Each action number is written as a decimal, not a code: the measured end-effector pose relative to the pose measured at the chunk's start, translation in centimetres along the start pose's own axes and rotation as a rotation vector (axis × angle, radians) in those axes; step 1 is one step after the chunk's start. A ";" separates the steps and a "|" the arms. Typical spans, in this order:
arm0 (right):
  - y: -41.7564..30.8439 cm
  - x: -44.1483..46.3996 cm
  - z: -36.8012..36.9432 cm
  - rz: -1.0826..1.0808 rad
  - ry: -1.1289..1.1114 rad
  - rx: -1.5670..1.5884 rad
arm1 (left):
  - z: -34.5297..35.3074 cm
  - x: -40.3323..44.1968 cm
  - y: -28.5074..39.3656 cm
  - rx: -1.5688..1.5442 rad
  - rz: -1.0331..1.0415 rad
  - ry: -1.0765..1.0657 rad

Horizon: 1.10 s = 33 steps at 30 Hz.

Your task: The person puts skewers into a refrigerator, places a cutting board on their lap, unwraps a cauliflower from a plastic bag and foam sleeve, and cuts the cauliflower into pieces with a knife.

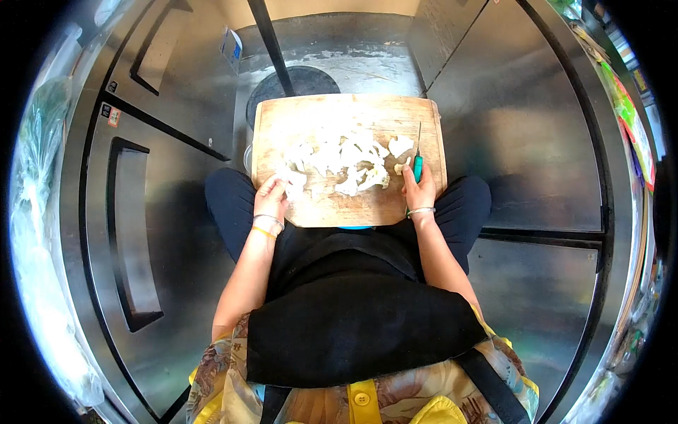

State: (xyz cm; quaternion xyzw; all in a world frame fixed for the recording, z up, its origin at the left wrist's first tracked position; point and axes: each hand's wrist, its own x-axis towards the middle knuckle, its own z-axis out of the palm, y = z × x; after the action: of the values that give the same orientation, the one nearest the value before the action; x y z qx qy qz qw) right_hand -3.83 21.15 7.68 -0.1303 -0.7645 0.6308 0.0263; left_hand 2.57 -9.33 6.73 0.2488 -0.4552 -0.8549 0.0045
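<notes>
A wooden cutting board [339, 212] rests across my lap, with white cauliflower pieces [346, 152] spread over its middle. At the board's left edge, my left hand [271, 196] is closed, its fingertips pinching a pale cauliflower floret [295, 182]. My right hand [421, 191] is on the board's right side, wrapped round a small knife [418, 168] with a teal handle. The thin blade points away from me. A small cauliflower bit [400, 169] is at my right thumb tip, and a larger floret [400, 145] lies just beyond it.
Stainless steel cabinets with dark handles stand close on my left [176, 233] and right [530, 127]. Behind the board are a round black object [304, 76] and a dark upright pole [272, 46]. Plastic bags [42, 162] line the far left. I wear a black apron [360, 325].
</notes>
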 end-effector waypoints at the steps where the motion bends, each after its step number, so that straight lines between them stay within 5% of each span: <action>1: -0.1 -0.2 0.1 -0.083 0.024 -0.109 | -0.1 -0.2 0.2 -0.034 -0.007 -0.033; 6: 0.2 -1.8 1.7 -0.240 -0.109 -0.300 | 1.4 -2.0 0.9 -0.089 0.019 -0.143; 10: -4.7 -5.6 3.3 -0.220 -0.480 -0.361 | 1.7 -2.3 0.6 -0.050 0.057 -0.149; 12: -5.2 -6.7 4.5 -0.327 -0.576 -0.175 | 2.4 -2.5 0.6 -0.055 0.039 -0.163; 14: -4.4 -7.2 5.9 -0.113 -0.642 0.094 | 3.0 -3.0 0.7 -0.058 0.022 -0.177; 18: -4.6 -7.2 7.0 -0.094 -0.664 0.207 | 3.7 -3.6 0.5 0.109 0.041 -0.265; 23: -6.2 -6.9 6.2 0.249 -0.741 0.303 | 4.4 -4.5 0.6 0.229 0.114 -0.303; 33: -6.0 -6.8 6.7 0.194 -0.727 0.262 | 4.0 -4.6 0.7 0.039 -0.008 -0.224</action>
State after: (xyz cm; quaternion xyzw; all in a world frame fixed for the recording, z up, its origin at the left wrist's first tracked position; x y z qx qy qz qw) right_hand 0.41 12.11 12.95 0.0346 -0.6213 0.7273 -0.2894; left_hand 4.74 -5.53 11.11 0.1536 -0.4682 -0.8684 -0.0548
